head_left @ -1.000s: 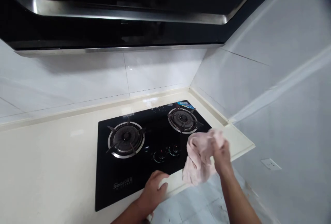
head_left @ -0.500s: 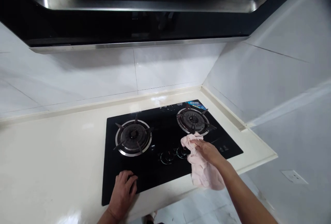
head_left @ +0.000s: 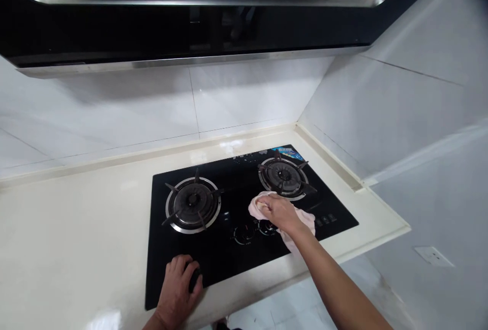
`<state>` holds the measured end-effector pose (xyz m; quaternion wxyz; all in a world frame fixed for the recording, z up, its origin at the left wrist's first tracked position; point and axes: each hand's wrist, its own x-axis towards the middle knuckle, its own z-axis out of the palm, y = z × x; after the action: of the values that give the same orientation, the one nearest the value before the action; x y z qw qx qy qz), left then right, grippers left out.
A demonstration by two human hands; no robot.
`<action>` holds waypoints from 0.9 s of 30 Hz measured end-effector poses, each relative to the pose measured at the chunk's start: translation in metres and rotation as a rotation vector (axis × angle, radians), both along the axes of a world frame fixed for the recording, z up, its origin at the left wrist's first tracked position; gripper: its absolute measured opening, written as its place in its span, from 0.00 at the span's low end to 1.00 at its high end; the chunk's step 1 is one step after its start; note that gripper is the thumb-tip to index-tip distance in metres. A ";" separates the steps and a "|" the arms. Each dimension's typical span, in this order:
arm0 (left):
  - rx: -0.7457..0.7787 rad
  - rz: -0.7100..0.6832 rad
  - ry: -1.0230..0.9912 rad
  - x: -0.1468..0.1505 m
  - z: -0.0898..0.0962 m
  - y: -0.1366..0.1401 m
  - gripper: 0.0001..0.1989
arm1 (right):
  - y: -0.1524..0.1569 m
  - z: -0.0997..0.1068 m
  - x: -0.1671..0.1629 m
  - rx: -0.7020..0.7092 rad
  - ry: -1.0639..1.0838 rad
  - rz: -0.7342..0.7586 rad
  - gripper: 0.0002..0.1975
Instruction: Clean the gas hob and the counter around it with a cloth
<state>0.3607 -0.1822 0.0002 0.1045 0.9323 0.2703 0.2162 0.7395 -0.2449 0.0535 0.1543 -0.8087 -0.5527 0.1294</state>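
My right hand (head_left: 280, 211) is closed on a pale pink cloth (head_left: 305, 219), pressing its bunched end onto the black glass gas cooktop (head_left: 221, 259) just in front of the right burner (head_left: 284, 175). The cloth's tail trails under my wrist to the front edge. At the cooktop's front left corner rests my left hand (head_left: 178, 287), its fingers curled round a small black rounded thing, mostly hidden and hard to tell from the glass. Between the hands lie two round control dials (head_left: 244, 233). The left burner (head_left: 193, 204) stands beyond my left hand.
A black range hood (head_left: 190, 30) with a steel rim hangs low over the back. The cream counter (head_left: 76, 228) stretches left. White tiled walls (head_left: 133, 106) close off the back and right. A socket (head_left: 433, 256) is on the right wall.
My right hand has moved left across the glass with the cloth, whose hanging tail has been drawn up onto the cooktop. My left hand stays at the front left corner. The view has shifted slightly.
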 end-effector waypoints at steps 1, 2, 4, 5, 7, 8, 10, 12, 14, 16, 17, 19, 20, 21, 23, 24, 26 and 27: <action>0.002 -0.002 0.000 0.000 0.000 0.000 0.09 | 0.007 0.001 -0.005 -0.001 0.006 0.020 0.14; 0.004 -0.001 0.004 0.000 0.000 0.000 0.09 | 0.014 0.002 -0.010 -0.015 0.013 0.041 0.14; 0.010 0.000 0.007 0.000 -0.001 0.000 0.09 | 0.030 0.003 -0.017 -0.073 0.021 0.062 0.14; 0.011 0.000 0.007 0.000 -0.001 0.000 0.09 | 0.038 0.003 -0.018 -0.105 0.020 0.059 0.15; 0.008 0.001 0.004 -0.001 -0.002 0.000 0.09 | 0.053 0.004 -0.019 -0.143 -0.001 0.028 0.18; 0.003 0.001 0.004 -0.001 -0.002 0.000 0.09 | 0.059 0.004 -0.018 -0.155 -0.028 0.005 0.21; -0.007 0.004 0.009 -0.002 -0.003 0.000 0.09 | 0.066 0.004 -0.018 -0.191 -0.094 -0.027 0.26; -0.011 0.009 0.015 -0.002 -0.004 0.000 0.09 | 0.064 0.004 -0.021 -0.240 -0.135 -0.024 0.25; -0.010 0.013 0.018 -0.003 -0.005 0.000 0.08 | 0.054 0.003 -0.027 -0.265 -0.119 0.021 0.21; -0.009 0.010 0.021 -0.004 -0.005 0.000 0.09 | 0.039 0.005 -0.033 -0.261 -0.088 0.080 0.19; -0.010 0.010 0.023 -0.004 -0.006 0.000 0.09 | 0.031 0.006 -0.034 -0.256 -0.073 0.110 0.18; -0.011 0.011 0.027 -0.004 -0.006 -0.001 0.08 | 0.019 0.008 -0.034 -0.244 -0.033 0.171 0.15; -0.011 0.013 0.027 -0.004 -0.005 -0.001 0.08 | 0.015 0.009 -0.033 -0.240 -0.011 0.195 0.14; -0.011 0.016 0.028 -0.004 -0.005 -0.001 0.08 | 0.015 0.010 -0.031 -0.236 0.010 0.210 0.13; -0.011 0.019 0.028 -0.004 -0.004 -0.002 0.08 | 0.022 0.009 -0.029 -0.225 0.038 0.195 0.12; -0.010 0.021 0.028 -0.004 -0.004 -0.002 0.08 | 0.029 0.007 -0.030 -0.216 0.042 0.163 0.13; -0.008 0.026 0.028 -0.004 -0.002 -0.003 0.08 | 0.047 0.002 -0.036 -0.190 0.030 0.073 0.16; -0.007 0.025 0.027 -0.004 -0.002 -0.004 0.08 | 0.057 -0.001 -0.042 -0.176 0.020 0.028 0.18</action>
<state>0.3571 -0.1857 -0.0019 0.1015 0.9314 0.2842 0.2037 0.6972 -0.1884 0.0526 0.0866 -0.8100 -0.5488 0.1878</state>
